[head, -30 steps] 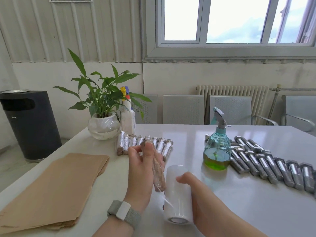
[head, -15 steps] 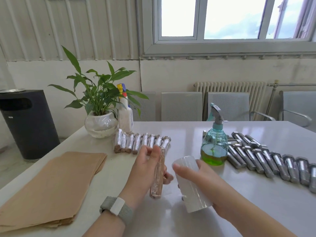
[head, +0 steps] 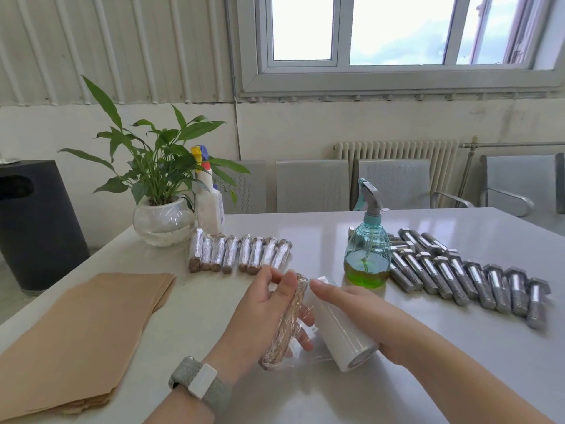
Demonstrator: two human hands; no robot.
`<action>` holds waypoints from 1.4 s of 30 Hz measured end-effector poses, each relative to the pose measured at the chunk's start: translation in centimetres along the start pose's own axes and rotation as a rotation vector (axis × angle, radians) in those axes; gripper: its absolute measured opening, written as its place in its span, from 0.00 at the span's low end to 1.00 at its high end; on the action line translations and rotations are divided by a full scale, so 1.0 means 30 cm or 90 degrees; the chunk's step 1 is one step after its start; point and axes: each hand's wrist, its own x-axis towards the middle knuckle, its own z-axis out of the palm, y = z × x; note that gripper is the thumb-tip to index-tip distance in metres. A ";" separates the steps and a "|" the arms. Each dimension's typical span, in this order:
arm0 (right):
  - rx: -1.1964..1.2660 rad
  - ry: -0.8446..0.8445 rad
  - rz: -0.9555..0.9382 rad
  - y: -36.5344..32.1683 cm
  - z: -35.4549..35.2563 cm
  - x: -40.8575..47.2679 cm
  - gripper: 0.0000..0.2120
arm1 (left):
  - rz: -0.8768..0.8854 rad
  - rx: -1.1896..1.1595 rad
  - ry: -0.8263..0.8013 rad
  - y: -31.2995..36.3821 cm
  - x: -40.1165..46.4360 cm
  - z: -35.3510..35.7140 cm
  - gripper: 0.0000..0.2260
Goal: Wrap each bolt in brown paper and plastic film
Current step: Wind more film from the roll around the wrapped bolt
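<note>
Head view: eight wrapped bolts (head: 240, 254) lie centre frame, left hand (head: 260, 310) fingers pinch a half-filmed bolt (head: 286, 321), right hand (head: 363, 313) grips the film roll (head: 339, 328), many bare bolts (head: 470, 278) remain right.

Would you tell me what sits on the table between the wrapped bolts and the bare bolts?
In the head view, the green spray bottle stands between the wrapped bolts and the bare bolts.
</note>
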 end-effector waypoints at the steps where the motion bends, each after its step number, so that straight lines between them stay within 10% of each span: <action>1: -0.017 0.005 0.001 0.003 -0.002 0.002 0.40 | 0.004 -0.007 0.000 -0.003 -0.001 0.004 0.18; 17: 0.148 0.060 -0.074 0.027 0.095 -0.006 0.34 | -0.117 -0.279 0.181 -0.014 0.007 0.016 0.11; 31: 0.206 0.211 -0.191 0.054 0.154 0.011 0.30 | -0.069 -0.406 0.096 -0.013 0.000 0.072 0.22; 42: 0.130 0.254 -0.237 0.043 0.139 0.033 0.28 | 0.016 -0.301 0.154 -0.031 0.031 0.063 0.21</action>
